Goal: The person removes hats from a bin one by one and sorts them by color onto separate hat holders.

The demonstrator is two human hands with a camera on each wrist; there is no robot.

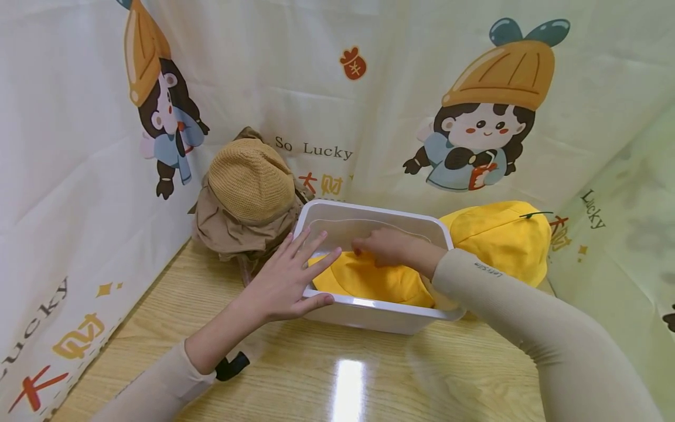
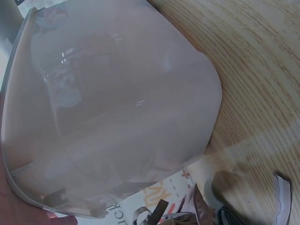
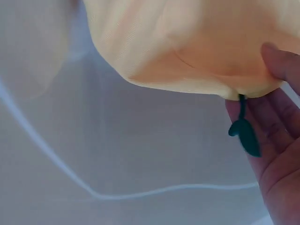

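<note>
A white plastic bin [image 1: 364, 316] stands on the wooden table, with a yellow hat [image 1: 374, 284] lying inside it. My right hand [image 1: 390, 246] reaches into the bin and pinches the hat's edge between thumb and fingers. Beside those fingers, in the right wrist view, a green leaf-shaped tag [image 3: 248, 138] hangs from the yellow fabric. My left hand [image 1: 287, 278] rests at the bin's left front corner, its fingers spread over the rim. The left wrist view is mostly filled by the bin's outer wall [image 2: 117, 108], and only part of the hand shows at its edge.
Left of the bin sits a tan knitted hat [image 1: 253, 179] on top of a brown brimmed hat [image 1: 221, 225]. Another yellow hat [image 1: 501, 243], with a green stem, stands to the bin's right. A printed curtain [image 1: 379, 129] closes off the back and sides.
</note>
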